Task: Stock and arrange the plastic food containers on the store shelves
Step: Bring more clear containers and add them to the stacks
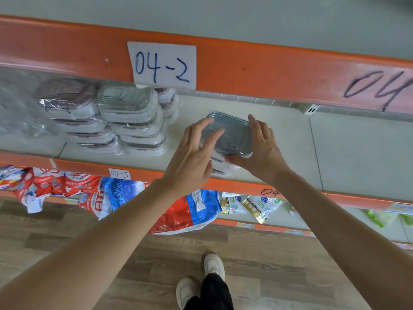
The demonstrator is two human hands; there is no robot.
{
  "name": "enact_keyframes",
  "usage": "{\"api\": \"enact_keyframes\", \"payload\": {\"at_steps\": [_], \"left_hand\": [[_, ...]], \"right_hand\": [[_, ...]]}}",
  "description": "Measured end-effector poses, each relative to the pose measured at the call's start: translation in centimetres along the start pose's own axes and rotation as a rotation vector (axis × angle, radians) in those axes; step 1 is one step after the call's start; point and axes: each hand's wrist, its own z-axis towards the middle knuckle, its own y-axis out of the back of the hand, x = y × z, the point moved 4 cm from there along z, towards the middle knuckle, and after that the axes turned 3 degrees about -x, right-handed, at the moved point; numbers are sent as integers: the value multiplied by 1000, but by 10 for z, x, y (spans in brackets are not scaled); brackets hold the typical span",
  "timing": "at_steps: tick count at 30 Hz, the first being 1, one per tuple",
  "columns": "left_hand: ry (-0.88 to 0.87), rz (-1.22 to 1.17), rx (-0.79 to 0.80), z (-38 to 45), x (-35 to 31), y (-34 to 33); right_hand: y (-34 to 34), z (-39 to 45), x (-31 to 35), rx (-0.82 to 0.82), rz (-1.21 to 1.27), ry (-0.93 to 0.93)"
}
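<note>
A stack of plastic food containers with a grey-blue lid stands near the front of the white shelf. My left hand lies on the stack's left side, fingers straight across the lid. My right hand is at the right side, fingers up along the edge and thumb under the front corner. To the left stand a wrapped stack with pale green lids and one with mauve lids.
An orange shelf beam carries a paper label reading 04-2. Below, the lower shelf holds bagged goods that hang over its edge. More wrapped plastic lies at the far left. Wood-look floor and my shoes are underneath.
</note>
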Motion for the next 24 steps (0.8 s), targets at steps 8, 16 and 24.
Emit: {"api": "enact_keyframes", "payload": {"at_steps": [8,16,24], "left_hand": [[109,-74,189,17,24,-12],[-40,-35,371,34,8,-34],[-38,324,326,37,-8,-43]], "right_hand": [[1,-9,-3,18,-157,-23],[16,-37,-32,3,-42,-109],[24,-63,-68,-57,-3,-246]]}}
